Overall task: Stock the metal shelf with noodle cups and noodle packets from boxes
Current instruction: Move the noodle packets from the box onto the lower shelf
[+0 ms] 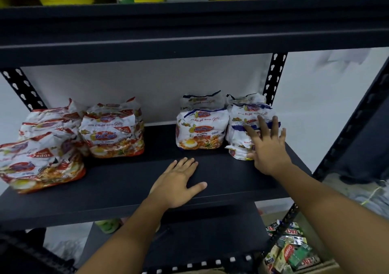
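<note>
Shelf board (126, 189): right hand (268, 147) flat against blue noodle pack (250, 114).

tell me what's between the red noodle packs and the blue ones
Head view: bare black shelf between red packs and blue packs; left hand rests nearer the front.

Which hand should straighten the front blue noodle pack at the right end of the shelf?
Right. The right hand lies with straight fingers on that blue pack; the left hand rests flat on the bare shelf, apart from every pack.
</note>
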`<action>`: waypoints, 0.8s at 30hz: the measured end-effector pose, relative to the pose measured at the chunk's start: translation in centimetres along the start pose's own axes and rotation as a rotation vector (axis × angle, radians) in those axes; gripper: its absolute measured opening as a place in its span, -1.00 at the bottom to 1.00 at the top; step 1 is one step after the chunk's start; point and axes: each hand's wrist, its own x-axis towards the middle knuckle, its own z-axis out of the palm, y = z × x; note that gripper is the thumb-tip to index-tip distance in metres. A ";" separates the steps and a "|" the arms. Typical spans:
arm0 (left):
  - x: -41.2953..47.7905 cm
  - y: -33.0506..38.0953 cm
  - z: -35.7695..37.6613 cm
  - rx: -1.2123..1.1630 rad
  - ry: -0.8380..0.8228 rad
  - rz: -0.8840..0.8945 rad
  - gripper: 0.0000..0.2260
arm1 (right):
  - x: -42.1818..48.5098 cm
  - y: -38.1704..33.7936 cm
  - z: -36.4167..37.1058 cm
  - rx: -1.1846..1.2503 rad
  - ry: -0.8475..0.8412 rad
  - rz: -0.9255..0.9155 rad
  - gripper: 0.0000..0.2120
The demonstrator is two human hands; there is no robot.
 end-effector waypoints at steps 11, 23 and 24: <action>-0.1 -0.3 0.1 -0.040 0.040 0.006 -0.24 | -3.2 -2.1 -1.7 0.063 0.217 -0.017 -0.02; -1.2 -0.1 0.2 -0.061 0.162 0.014 -0.39 | -9.6 -11.4 1.9 0.341 -0.115 -0.191 -0.32; -1.4 0.0 0.2 -0.060 0.177 0.008 -0.41 | -9.7 -11.5 1.9 0.318 -0.123 -0.186 -0.26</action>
